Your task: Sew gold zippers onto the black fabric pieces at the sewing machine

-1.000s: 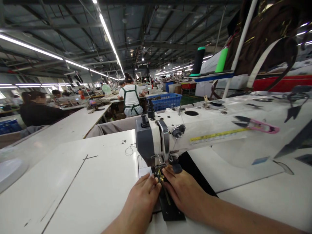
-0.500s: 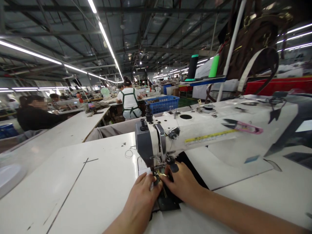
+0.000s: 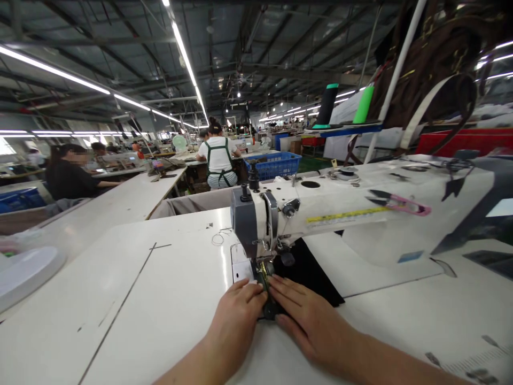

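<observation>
A piece of black fabric [image 3: 315, 272] lies flat under the head of a white and grey sewing machine [image 3: 352, 195]. Gold zipper teeth [image 3: 263, 270] run along its left part, just in front of the presser foot. My left hand [image 3: 234, 318] is closed at the fabric's near left edge, thumb and fingers together; its fingertips partly cover what they grip. Stretched out, the fingers of my right hand [image 3: 316, 323] rest flat on the fabric, right of the zipper. The fabric under both hands is hidden.
Thread snips [image 3: 401, 203] with pink handles and a yellow measuring tape [image 3: 347, 216] are on the machine arm. Black [image 3: 326, 106] and green [image 3: 364, 105] thread cones stand behind it. A white round object [image 3: 32, 272] is at the left. Co-workers and a blue crate [image 3: 276, 164] are farther off.
My right hand has drawn back from the needle, and its bent fingers now lie straight on the fabric. More black fabric shows right of the needle. The whole view has shifted slightly.
</observation>
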Demonstrator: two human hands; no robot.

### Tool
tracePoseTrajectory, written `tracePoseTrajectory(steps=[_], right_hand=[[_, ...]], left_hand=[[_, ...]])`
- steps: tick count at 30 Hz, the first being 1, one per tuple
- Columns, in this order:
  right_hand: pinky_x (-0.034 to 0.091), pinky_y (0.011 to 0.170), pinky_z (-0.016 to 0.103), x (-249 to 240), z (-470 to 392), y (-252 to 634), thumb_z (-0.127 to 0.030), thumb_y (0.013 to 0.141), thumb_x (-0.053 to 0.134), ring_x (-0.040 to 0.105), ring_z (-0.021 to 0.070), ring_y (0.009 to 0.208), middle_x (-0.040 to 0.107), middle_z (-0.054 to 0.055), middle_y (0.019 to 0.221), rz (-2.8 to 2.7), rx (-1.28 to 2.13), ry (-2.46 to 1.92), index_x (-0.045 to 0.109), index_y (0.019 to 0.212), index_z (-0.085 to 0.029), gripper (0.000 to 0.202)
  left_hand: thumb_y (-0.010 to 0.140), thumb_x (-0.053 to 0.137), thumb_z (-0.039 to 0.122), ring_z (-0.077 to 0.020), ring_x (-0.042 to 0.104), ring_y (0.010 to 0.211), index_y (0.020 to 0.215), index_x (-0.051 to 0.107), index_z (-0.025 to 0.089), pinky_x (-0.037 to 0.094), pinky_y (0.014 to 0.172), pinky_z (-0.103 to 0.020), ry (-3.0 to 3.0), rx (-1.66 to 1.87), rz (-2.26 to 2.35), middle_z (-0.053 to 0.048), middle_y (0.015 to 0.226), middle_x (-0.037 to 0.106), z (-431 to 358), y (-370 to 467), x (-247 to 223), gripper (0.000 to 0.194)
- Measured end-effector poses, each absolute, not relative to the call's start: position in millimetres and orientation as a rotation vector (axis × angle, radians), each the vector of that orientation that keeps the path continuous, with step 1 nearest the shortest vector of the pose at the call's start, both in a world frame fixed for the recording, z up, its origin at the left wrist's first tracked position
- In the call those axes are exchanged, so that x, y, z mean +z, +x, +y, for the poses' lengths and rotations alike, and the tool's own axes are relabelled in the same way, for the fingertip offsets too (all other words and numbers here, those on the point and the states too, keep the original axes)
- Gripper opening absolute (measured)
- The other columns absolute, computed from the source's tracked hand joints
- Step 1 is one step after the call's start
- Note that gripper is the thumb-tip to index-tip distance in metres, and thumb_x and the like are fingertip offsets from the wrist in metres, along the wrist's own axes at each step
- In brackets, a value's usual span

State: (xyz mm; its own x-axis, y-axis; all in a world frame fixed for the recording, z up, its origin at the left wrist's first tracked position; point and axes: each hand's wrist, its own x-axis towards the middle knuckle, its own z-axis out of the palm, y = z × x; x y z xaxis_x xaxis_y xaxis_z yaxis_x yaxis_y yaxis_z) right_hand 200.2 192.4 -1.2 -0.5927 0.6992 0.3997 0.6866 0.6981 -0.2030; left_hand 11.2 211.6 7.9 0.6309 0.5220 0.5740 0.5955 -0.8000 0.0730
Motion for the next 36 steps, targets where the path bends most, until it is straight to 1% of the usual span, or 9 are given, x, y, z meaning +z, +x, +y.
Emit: tracePoseTrajectory(steps=[2,7,12,18,24,27,30,34,36], right_hand=[[0.039,0.101,0.042,-3.0,185.2,200.8,-0.021,0.086,0.044,0.041,0.0255,0.122,0.045,0.016,0.131,-2.502,0.027,-1.085,0.047,0.125,-0.003,0.044],[0.039,0.101,0.040,-0.8,190.3,197.3,-0.022,0.084,0.047,0.042,0.0270,0.121,0.044,0.016,0.131,-2.550,0.001,-1.096,0.049,0.124,-0.002,0.044],[0.035,0.104,0.037,-1.2,196.5,197.8,-0.025,0.086,0.045,0.040,0.0253,0.123,0.042,0.014,0.133,-2.521,0.027,-1.120,0.047,0.126,-0.004,0.045],[0.034,0.105,0.037,0.7,205.6,196.5,-0.025,0.086,0.044,0.042,0.0256,0.121,0.044,0.014,0.132,-2.492,0.107,-1.126,0.049,0.125,-0.003,0.045],[0.038,0.102,0.038,-2.2,207.9,199.4,-0.019,0.081,0.050,0.045,0.0255,0.120,0.045,0.015,0.131,-2.455,0.087,-1.103,0.049,0.124,-0.003,0.046],[0.041,0.099,0.038,-9.4,207.3,200.7,-0.013,0.083,0.046,0.047,0.0257,0.118,0.048,0.016,0.128,-2.464,-0.046,-1.059,0.052,0.121,-0.003,0.041],[0.043,0.096,0.037,-14.4,208.3,200.5,-0.009,0.084,0.041,0.049,0.0251,0.115,0.052,0.017,0.124,-2.469,-0.173,-0.992,0.056,0.117,-0.002,0.037],[0.046,0.093,0.037,-13.8,210.0,199.3,-0.008,0.084,0.041,0.052,0.0256,0.112,0.053,0.018,0.121,-2.476,-0.220,-0.963,0.057,0.114,-0.001,0.035],[0.046,0.094,0.037,-12.4,210.7,198.8,-0.009,0.083,0.043,0.052,0.0260,0.112,0.054,0.019,0.120,-2.474,-0.211,-0.973,0.058,0.113,-0.001,0.034]], left_hand=[[0.086,0.040,0.010,-0.0190,0.064,0.084,0.092,0.061,0.013,0.054,0.083,-0.039,-2.690,-0.894,-0.869,-0.008,0.092,0.068,208.3,12.2,5.8,0.023],[0.090,0.031,0.013,-0.0181,0.065,0.086,0.090,0.061,0.012,0.053,0.085,-0.040,-2.664,-0.852,-0.786,-0.009,0.091,0.068,212.2,12.0,3.4,0.029],[0.090,0.031,0.014,-0.0170,0.065,0.084,0.091,0.060,0.013,0.053,0.086,-0.038,-2.674,-0.830,-0.765,-0.008,0.090,0.067,221.4,10.4,4.1,0.029],[0.088,0.034,0.013,-0.0193,0.064,0.081,0.088,0.061,0.013,0.056,0.078,-0.036,-2.684,-0.832,-0.753,-0.009,0.084,0.067,233.8,11.3,6.7,0.027],[0.086,0.037,0.012,-0.0185,0.064,0.086,0.093,0.061,0.015,0.055,0.080,-0.033,-2.687,-0.877,-0.815,-0.008,0.089,0.068,232.1,8.7,10.4,0.025],[0.087,0.036,0.011,-0.0164,0.065,0.079,0.094,0.060,0.015,0.055,0.080,-0.034,-2.655,-0.922,-0.872,-0.006,0.086,0.069,225.0,7.1,8.0,0.026],[0.089,0.033,0.011,-0.0161,0.066,0.080,0.094,0.059,0.015,0.055,0.081,-0.035,-2.639,-0.906,-0.823,-0.006,0.088,0.069,220.8,6.3,2.1,0.028],[0.090,0.030,0.011,-0.0169,0.065,0.086,0.093,0.059,0.013,0.054,0.084,-0.036,-2.628,-0.811,-0.722,-0.009,0.093,0.068,222.9,6.1,-1.7,0.029],[0.090,0.029,0.010,-0.0168,0.066,0.083,0.091,0.059,0.012,0.053,0.085,-0.037,-2.621,-0.786,-0.687,-0.009,0.089,0.068,225.7,6.3,-0.8,0.030]])
